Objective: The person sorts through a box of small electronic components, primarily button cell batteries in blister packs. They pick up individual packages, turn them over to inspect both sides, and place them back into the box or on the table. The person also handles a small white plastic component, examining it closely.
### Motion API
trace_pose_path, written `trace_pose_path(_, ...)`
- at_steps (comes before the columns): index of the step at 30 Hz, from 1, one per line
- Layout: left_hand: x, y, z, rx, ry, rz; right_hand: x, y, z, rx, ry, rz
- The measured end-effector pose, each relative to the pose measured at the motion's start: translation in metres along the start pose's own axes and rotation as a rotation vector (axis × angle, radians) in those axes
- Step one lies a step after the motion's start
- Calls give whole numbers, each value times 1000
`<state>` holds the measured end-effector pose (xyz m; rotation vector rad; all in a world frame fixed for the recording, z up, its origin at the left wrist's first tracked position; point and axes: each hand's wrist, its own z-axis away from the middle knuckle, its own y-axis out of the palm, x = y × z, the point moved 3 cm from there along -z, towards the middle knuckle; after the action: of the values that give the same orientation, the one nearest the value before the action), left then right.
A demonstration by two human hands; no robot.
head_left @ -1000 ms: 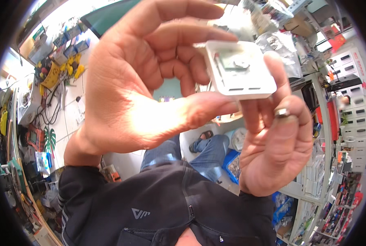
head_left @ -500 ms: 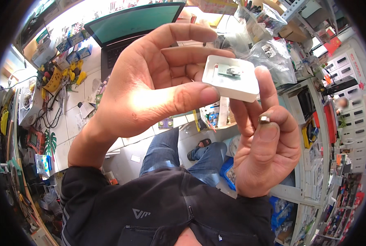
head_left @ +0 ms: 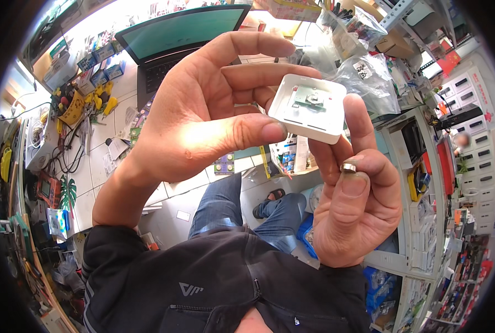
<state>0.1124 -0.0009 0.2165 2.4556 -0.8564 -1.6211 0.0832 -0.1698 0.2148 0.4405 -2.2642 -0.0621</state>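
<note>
Between the thumb and fingers of my left hand (head_left: 194,119) is a small white square plastic case (head_left: 329,132), its open side turned up toward me. Inside it sits a small pale green circuit board (head_left: 313,99) with a metal part on top. My right hand (head_left: 364,213) is just below and to the right, pinching a small silvery button cell (head_left: 348,167) between thumb and index finger. Its other fingers reach up behind the case; I cannot tell whether they touch it.
A laptop (head_left: 183,39) stands open on the white tiled bench beyond my hands. Yellow-handled tools (head_left: 72,108) crowd the left side. Clear plastic bags (head_left: 366,83) lie at the back right, and a shelf rack (head_left: 425,222) stands to the right.
The case has tilted further toward me, so more of the circuit board shows. My right hand has shifted slightly left with the button cell, which has turned a little between the fingertips.
</note>
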Motion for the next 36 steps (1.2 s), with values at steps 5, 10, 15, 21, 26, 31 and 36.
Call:
trace_pose_path(5, 2, -2, 0, 17, 38, -42, -1, -1, 1, 5, -6, 13)
trace_pose_path(10, 4, -4, 3, 15, 102, -147, -10, -9, -6, 79, -39, 90)
trace_pose_path(15, 5, 0, 7, -38, 200, -411, -27, -13, -13, -30, 27, 188)
trace_pose_path(21, 4, 5, 11, -99, 309, -573, -31, -15, -22, -123, 285, 0)
trace_pose_path(26, 2, 5, 13, -105, 307, -569, -36, -13, -22, -125, 365, -61)
trace_pose_path(31, 1, 6, 13, -105, 309, -558, -33, -9, -23, -94, 409, -104)
trace_pose_path(36, 1, 7, 14, -101, 300, -538, -35, -10, -24, -62, 434, -87)
